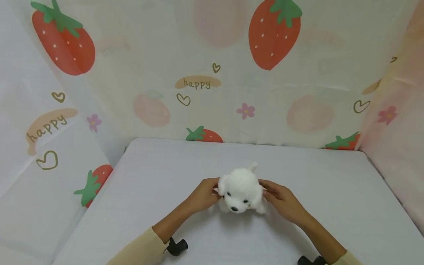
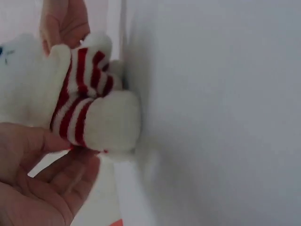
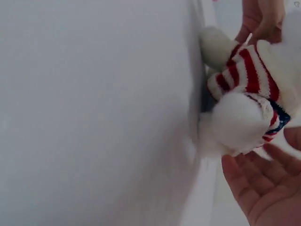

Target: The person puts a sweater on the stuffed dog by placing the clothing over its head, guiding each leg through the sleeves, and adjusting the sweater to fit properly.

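A white plush dog (image 1: 241, 186) with a dark nose and eyes stands on the white table, facing the head camera. It wears a red-and-white striped sweater (image 2: 77, 115), seen in both wrist views, with a dark blue patch (image 3: 282, 117) on one side. My left hand (image 1: 206, 194) holds the dog's flank by the ear, thumb and fingers against the sweater. From the other side my right hand (image 1: 284, 200) holds it, with fingertips by the body near a front leg. Part of the right fingers is hidden behind the dog in the head view.
The white table (image 1: 159, 162) spreads around the dog, its paws at the surface. Behind rises a cloth backdrop (image 1: 149, 66) with strawberries, hearts and "happy" lettering. Black wrist cameras (image 1: 177, 247) sit below both forearms.
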`<state>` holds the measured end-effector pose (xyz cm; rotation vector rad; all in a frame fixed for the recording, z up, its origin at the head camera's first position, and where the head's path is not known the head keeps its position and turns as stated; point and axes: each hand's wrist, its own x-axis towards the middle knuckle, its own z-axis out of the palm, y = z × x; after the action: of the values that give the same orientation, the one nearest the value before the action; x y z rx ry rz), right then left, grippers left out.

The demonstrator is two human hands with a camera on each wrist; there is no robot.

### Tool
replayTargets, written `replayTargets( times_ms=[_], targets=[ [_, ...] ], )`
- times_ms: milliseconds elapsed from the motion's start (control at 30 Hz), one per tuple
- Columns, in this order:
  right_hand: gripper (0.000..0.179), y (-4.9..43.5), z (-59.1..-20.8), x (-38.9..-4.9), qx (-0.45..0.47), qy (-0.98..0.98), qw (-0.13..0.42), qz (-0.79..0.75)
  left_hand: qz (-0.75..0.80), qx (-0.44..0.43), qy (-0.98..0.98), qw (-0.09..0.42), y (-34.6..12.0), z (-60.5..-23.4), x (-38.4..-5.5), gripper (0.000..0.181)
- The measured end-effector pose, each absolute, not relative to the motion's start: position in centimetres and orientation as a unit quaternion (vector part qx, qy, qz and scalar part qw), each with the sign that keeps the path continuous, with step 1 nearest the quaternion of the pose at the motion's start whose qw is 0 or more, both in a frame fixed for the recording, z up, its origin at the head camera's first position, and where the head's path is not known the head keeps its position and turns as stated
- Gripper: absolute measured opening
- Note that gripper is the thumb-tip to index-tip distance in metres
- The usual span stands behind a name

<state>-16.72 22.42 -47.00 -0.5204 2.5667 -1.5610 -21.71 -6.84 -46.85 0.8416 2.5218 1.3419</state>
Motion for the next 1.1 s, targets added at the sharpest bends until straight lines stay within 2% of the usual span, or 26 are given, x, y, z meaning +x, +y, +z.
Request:
replayTargets(
  times_ms=[100,167,333,500,700,800,967,1100],
  targets=[
    [0.036,21.8,-46.8,-17.5,-0.117,0.849,0.023,-0.515,0.479,0.250,0.836,0.093,-6.8,-47.0,-22.7,0.047],
    [0.033,21.7,-46.9,-18.2,-0.090,0.853,0.020,-0.514,0.487,0.232,0.836,0.104,-6.4,-47.3,-23.7,0.050],
    [0.021,21.5,-47.5,-19.9,-0.080,0.879,0.007,-0.469,0.469,0.222,0.847,0.119,-5.7,-47.8,-25.8,0.037],
    [0.007,20.9,-48.0,-20.8,-0.081,0.891,-0.035,-0.446,0.444,0.246,0.853,0.121,-5.6,-47.8,-27.3,0.024],
    [0.008,20.4,-47.9,-21.3,-0.083,0.894,-0.059,-0.436,0.444,0.262,0.844,0.148,-5.5,-47.3,-27.9,0.021],
    [0.011,20.4,-47.8,-21.5,-0.088,0.898,-0.061,-0.426,0.439,0.275,0.845,0.136,-5.3,-47.2,-27.9,0.018],
    [0.015,20.3,-47.8,-21.9,-0.126,0.905,-0.095,-0.395,0.434,0.296,0.847,0.081,-4.8,-47.4,-27.9,0.016],
    [0.011,20.2,-47.8,-22.5,-0.136,0.915,-0.113,-0.362,0.437,0.269,0.856,0.064,-4.4,-47.7,-28.0,0.020]
  ],
)
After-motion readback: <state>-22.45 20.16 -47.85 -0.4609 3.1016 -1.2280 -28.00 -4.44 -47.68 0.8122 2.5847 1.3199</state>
